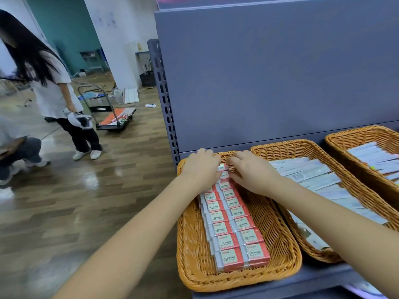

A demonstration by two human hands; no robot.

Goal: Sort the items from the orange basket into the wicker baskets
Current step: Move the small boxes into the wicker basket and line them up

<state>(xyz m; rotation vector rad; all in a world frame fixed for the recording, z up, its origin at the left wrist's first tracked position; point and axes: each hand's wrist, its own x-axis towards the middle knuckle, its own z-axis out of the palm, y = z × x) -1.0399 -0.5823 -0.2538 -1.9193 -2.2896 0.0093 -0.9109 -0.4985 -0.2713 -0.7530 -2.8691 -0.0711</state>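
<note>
We have both hands down in the left wicker basket (194,251), which sits at the left end of the grey shelf (319,279). In it lie two rows of red-and-white boxes (234,223) marked 2B, running from the near rim back toward the far rim. Our left hand (200,168) rests on the far end of the left row, fingers curled down over the boxes there. Our right hand (251,172) lies beside it over the far end of the right row, fingers bent with the tips at the boxes. We cannot tell whether either hand actually grips a box or only presses on it.

Just right of this basket, touching it, the middle basket (287,148) holds long pale packets (313,176). A third basket (358,134) at the shelf's right end holds similar packets.

Off the shelf, on the wood floor (90,201) to the left, a person (54,91) stands near a cart (114,119) that carries an orange basket (112,117).
</note>
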